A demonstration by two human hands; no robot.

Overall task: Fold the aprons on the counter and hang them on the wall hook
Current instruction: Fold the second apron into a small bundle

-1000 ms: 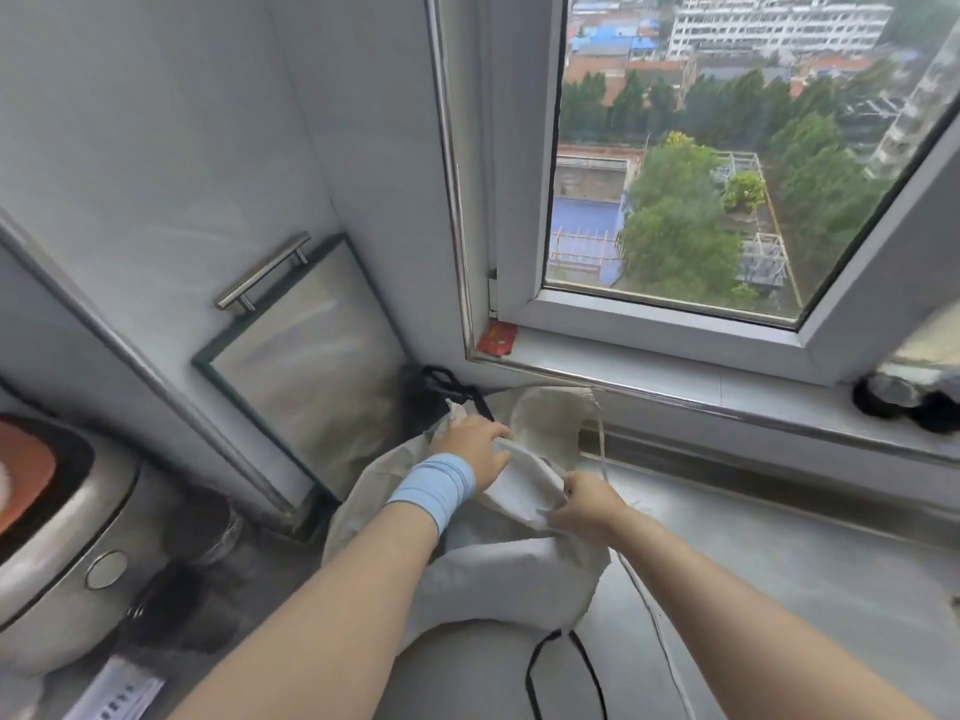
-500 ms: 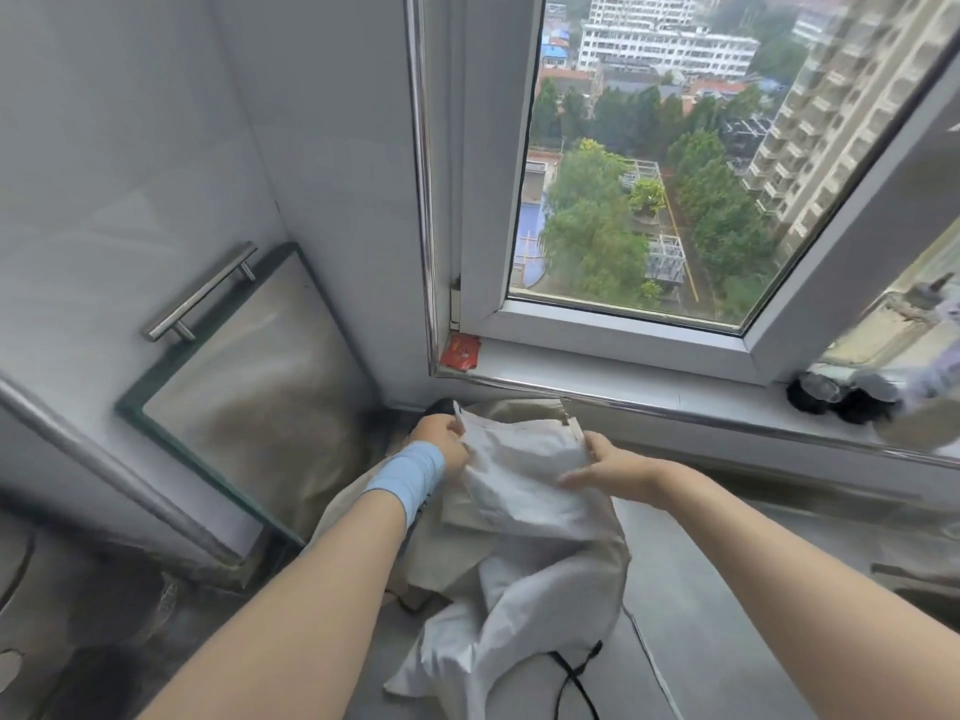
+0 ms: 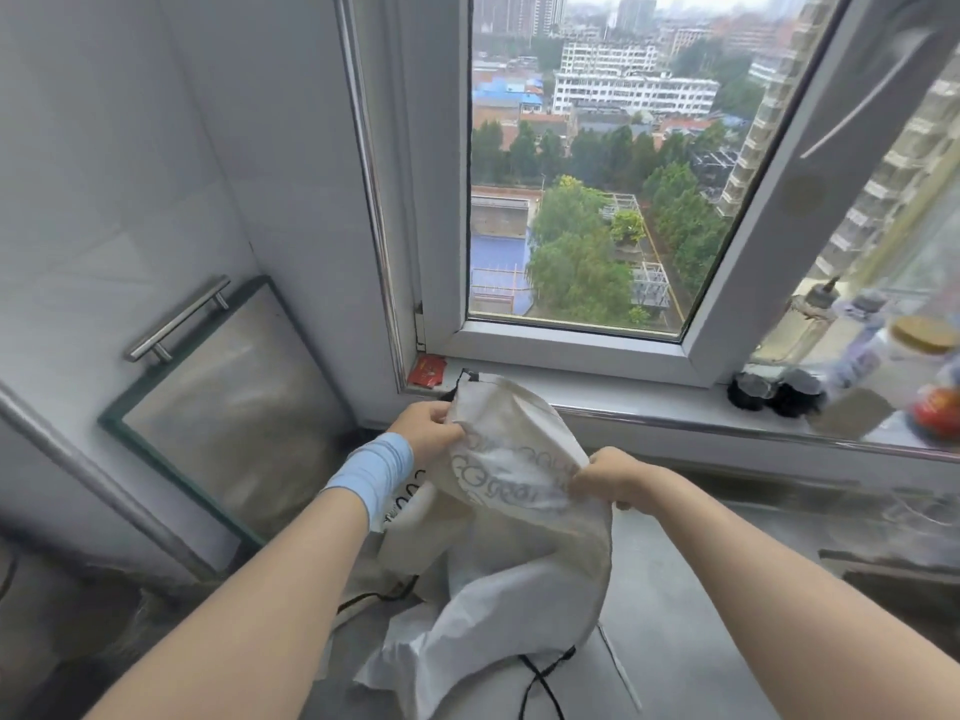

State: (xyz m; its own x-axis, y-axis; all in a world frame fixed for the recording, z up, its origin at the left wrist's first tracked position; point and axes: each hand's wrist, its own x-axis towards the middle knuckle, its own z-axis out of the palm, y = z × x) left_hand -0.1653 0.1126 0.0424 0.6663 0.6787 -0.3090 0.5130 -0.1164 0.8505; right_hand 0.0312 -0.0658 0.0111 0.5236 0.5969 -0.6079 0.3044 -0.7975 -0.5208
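Note:
A cream-white apron (image 3: 511, 459) with dark printed lettering and thin black ties (image 3: 540, 678) is lifted above the grey counter (image 3: 691, 605). My left hand (image 3: 428, 426), with a light blue wristband, grips the apron's upper left edge. At the right edge, my right hand (image 3: 605, 475) pinches the cloth a little lower. The rest of the apron hangs crumpled down onto the counter between my forearms. More pale cloth (image 3: 400, 517) with black print lies under it by my left wrist. No wall hook is in view.
A glass board with a metal handle (image 3: 218, 402) leans against the left tiled wall. The window sill (image 3: 675, 402) runs behind the apron, with a red packet (image 3: 428, 370) at its left end and bottles and jars (image 3: 852, 356) at the right. The window sash stands open.
Both hands have raised the apron higher and pulled its top edge apart, so the printed lettering now shows. The view has tilted up toward the window.

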